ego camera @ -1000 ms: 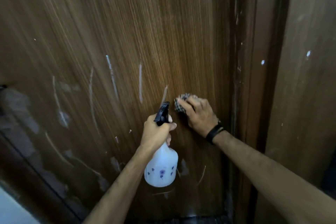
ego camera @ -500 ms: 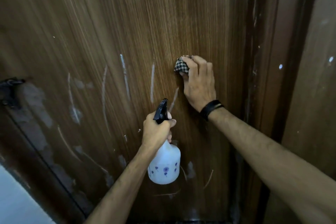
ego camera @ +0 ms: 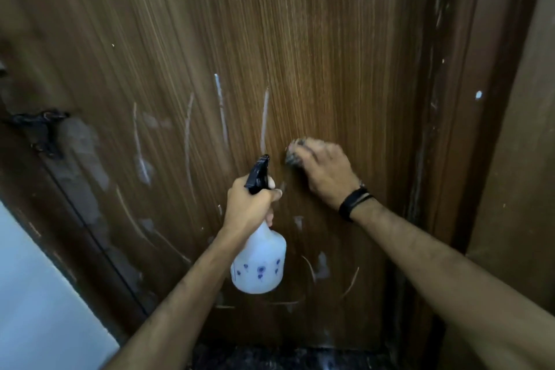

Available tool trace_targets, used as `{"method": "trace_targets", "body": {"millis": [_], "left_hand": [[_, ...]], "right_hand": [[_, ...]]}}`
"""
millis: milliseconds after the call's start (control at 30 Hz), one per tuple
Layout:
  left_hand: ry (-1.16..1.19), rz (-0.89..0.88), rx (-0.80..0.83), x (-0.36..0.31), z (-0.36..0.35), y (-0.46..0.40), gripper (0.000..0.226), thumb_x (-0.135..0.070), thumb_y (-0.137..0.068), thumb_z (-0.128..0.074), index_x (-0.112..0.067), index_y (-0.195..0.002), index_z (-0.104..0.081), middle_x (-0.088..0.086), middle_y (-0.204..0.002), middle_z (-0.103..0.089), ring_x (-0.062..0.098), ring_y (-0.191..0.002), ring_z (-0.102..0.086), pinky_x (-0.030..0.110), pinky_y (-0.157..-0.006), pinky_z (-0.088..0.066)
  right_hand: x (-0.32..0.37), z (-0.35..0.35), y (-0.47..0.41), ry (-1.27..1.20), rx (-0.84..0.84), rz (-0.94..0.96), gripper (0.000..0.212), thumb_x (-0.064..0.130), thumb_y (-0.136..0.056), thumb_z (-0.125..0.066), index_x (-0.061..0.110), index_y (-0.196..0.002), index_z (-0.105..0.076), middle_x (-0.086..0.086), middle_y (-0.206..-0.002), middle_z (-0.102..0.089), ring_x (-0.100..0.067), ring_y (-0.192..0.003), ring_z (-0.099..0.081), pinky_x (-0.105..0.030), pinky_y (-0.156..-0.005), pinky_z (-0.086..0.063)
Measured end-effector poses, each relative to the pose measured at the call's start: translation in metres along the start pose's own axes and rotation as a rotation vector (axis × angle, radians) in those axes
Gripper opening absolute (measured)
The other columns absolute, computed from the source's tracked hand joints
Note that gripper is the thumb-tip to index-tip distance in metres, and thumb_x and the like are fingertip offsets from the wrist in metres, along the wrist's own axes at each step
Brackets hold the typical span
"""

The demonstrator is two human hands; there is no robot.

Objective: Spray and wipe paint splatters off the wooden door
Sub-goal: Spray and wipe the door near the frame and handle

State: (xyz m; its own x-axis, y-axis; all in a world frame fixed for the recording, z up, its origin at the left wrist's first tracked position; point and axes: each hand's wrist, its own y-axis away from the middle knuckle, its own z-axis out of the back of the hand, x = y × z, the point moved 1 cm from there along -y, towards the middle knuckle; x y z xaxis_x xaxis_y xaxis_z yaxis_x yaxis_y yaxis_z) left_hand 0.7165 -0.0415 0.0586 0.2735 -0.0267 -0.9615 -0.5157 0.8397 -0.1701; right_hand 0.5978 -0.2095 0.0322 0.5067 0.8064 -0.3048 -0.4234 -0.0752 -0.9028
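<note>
A brown wooden door (ego camera: 300, 39) fills the view, marked with white paint streaks (ego camera: 264, 117) and smears low down. My left hand (ego camera: 250, 207) grips the neck of a white spray bottle (ego camera: 259, 264) with a black nozzle and small blue flowers; the nozzle points at the door. My right hand (ego camera: 326, 173), blurred by motion, presses a checked cloth (ego camera: 294, 153) against the door just right of the nozzle. Most of the cloth is hidden under my fingers. A black band circles my right wrist.
The dark door frame (ego camera: 456, 129) runs down the right side, speckled with white dots. A black latch (ego camera: 39, 129) sits at the left edge. A pale wall (ego camera: 36, 294) shows at the lower left, and dark floor (ego camera: 270, 357) lies below the door.
My right hand has swept the cloth down the door from its higher spot half a second ago, back near the nozzle. My left hand has kept the bottle in about the same place.
</note>
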Motion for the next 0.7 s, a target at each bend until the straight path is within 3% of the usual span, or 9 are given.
{"method": "trace_targets", "body": {"millis": [67,133,400,500,567,700], "left_hand": [[0.027,-0.01,0.033,-0.008,0.001,-0.002,0.009,-0.004,-0.09,-0.067,-0.01,-0.095,-0.062,0.0,-0.057,-0.056,0.017,-0.045,-0.051,0.033,-0.053,-0.044],[0.086,-0.026,0.074,-0.018,0.004,-0.008,0.009,-0.004,-0.09,-0.067,-0.01,-0.095,-0.063,0.001,-0.062,-0.057,0.016,-0.046,-0.05,0.032,-0.052,-0.044],[0.134,-0.257,0.084,-0.017,0.013,-0.024,0.011,-0.008,-0.088,-0.071,-0.006,-0.096,-0.065,0.008,-0.072,-0.062,0.02,-0.047,-0.053,0.029,-0.047,-0.044],[0.162,-0.317,0.076,-0.022,0.013,-0.029,0.009,-0.008,-0.088,-0.069,-0.002,-0.093,-0.065,0.032,-0.084,-0.063,0.019,-0.045,-0.052,0.029,-0.045,-0.043],[0.203,-0.369,0.089,-0.021,0.015,-0.029,0.008,-0.008,-0.089,-0.067,-0.002,-0.084,-0.065,0.038,-0.094,-0.062,0.019,-0.045,-0.05,0.029,-0.045,-0.042],[0.302,-0.37,0.121,-0.005,0.022,-0.027,0.03,-0.009,-0.09,-0.066,-0.021,-0.063,-0.068,0.028,-0.083,-0.064,0.018,-0.043,-0.048,0.028,-0.046,-0.041]], "right_hand": [[-0.018,0.015,-0.037,-0.007,-0.158,-0.229,0.049,0.014,-0.089,-0.057,0.015,-0.135,-0.042,-0.008,-0.128,-0.036,-0.027,-0.1,-0.043,-0.041,-0.081,-0.048],[-0.033,0.028,-0.073,0.046,-0.256,-0.321,0.04,0.016,-0.094,-0.052,0.014,-0.133,-0.046,-0.006,-0.127,-0.036,-0.024,-0.094,-0.041,-0.038,-0.079,-0.048],[-0.03,0.014,-0.085,0.128,-0.406,-0.308,0.039,0.018,-0.094,-0.062,0.013,-0.131,-0.05,-0.009,-0.124,-0.045,-0.022,-0.093,-0.042,-0.038,-0.077,-0.049],[-0.027,0.013,-0.086,0.072,-0.439,-0.341,0.039,0.019,-0.094,-0.063,0.013,-0.131,-0.054,-0.009,-0.124,-0.052,-0.021,-0.094,-0.044,-0.037,-0.074,-0.051],[-0.022,0.013,-0.081,0.092,-0.433,-0.34,0.04,0.022,-0.095,-0.062,0.013,-0.134,-0.054,-0.009,-0.126,-0.053,-0.021,-0.095,-0.046,-0.037,-0.074,-0.051],[-0.008,0.014,-0.068,0.141,-0.379,-0.391,0.049,0.031,-0.1,-0.048,0.014,-0.146,-0.043,-0.007,-0.139,-0.046,-0.021,-0.107,-0.042,-0.035,-0.085,-0.044]]}}
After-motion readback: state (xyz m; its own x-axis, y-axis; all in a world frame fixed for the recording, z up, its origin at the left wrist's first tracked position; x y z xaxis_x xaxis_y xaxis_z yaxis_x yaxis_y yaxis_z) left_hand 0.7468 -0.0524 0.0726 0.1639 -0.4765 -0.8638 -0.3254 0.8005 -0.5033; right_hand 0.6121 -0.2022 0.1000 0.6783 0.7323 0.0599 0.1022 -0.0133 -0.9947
